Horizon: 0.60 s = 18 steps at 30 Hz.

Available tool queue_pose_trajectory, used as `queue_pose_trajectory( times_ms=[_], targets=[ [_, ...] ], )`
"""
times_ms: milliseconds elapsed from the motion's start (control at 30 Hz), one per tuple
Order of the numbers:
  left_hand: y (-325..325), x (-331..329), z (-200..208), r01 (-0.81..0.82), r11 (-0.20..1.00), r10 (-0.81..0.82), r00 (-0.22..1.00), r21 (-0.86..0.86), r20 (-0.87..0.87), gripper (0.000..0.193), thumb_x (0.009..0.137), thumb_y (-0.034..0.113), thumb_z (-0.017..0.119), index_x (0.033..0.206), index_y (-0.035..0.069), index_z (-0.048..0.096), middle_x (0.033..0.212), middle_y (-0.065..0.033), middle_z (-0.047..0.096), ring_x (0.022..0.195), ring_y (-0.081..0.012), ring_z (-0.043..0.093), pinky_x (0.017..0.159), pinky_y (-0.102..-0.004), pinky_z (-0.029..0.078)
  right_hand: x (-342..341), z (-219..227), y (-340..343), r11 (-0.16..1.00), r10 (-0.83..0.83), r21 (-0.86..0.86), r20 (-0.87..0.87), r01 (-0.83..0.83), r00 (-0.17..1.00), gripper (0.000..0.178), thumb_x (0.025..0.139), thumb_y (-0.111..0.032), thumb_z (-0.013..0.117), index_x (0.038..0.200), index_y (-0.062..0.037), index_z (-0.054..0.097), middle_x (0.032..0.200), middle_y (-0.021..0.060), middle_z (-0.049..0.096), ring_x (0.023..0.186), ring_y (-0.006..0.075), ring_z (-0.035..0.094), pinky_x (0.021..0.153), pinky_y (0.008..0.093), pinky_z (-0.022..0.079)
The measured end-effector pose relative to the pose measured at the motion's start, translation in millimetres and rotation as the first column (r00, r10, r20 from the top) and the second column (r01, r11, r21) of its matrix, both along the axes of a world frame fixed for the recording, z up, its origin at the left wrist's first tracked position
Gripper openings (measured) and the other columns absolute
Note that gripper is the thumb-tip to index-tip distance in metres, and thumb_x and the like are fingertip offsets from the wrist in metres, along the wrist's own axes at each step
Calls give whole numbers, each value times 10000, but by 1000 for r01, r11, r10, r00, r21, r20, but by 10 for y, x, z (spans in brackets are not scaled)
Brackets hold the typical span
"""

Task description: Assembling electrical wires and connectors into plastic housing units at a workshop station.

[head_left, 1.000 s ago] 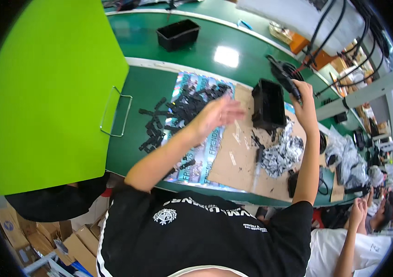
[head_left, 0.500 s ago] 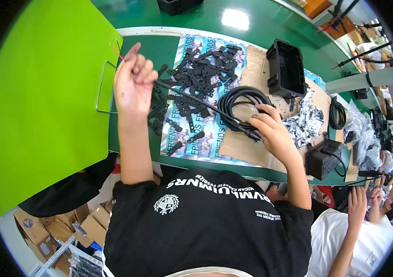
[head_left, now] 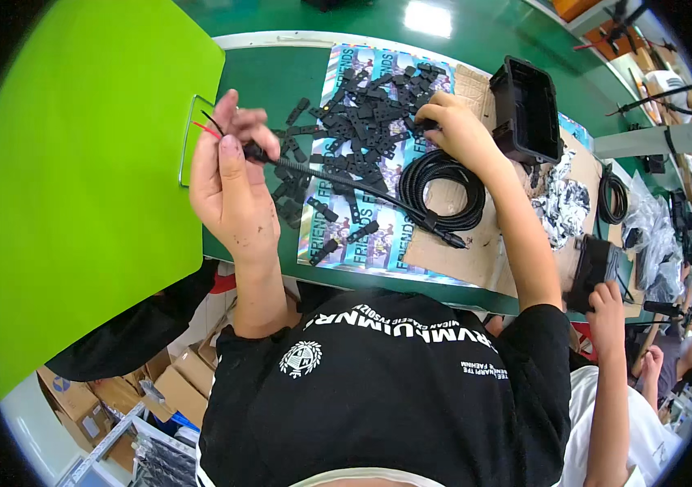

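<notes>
A black sheathed cable (head_left: 338, 179) runs from my left hand (head_left: 236, 191) across to its coil (head_left: 476, 199) on the cardboard. My left thumb and fingers pinch the cable's end, where a red and a black bare-tipped wire stick out. The coil's other end carries a black connector (head_left: 448, 237) beside the patterned sheet. At the right edge of a heap of small black plastic pieces (head_left: 366, 114), my right hand (head_left: 461, 134) curls its fingertips on one dark piece (head_left: 429, 125), partly hidden by the fingers.
An open black box (head_left: 525, 114) stands on the cardboard (head_left: 435, 254). Crumpled black-and-white wrapping (head_left: 561, 207) and another cable coil (head_left: 612, 197) lie to the right. A co-worker's hand (head_left: 606, 308) touches a black case (head_left: 592, 268). A bright green panel (head_left: 94, 178) fills the left.
My right hand has left the coil and moved up to the heap of black pieces. My left thumb has closed onto the cable end. The co-worker's hand has reached the black case.
</notes>
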<state>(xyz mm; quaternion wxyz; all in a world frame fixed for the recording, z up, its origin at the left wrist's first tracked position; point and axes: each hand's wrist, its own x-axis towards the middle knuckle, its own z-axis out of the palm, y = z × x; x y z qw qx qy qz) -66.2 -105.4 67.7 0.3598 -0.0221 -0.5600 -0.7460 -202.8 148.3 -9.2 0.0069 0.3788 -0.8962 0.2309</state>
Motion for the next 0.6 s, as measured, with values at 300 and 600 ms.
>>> queue_pose_trajectory(
  times_ms=[300,600],
  targets=[
    [146,80,-53,548,823,-415,759,-149,501,256,968,165,485,1022,-21,651,689,17,517,562,-24,432,516,-185,336,121,190,19,975,-98,-179,190,132,977,156,764,5,679,901,-1,606,923,103,584,871,226,593,767,312,478],
    [460,97,-160,716,698,-675,643,30,361,163,943,116,517,930,-12,618,768,-33,541,640,-87,495,590,-226,399,1088,837,-184,468,314,-871,323,151,893,255,674,146,718,881,35,618,987,130,574,915,210,596,816,307,500]
  ],
)
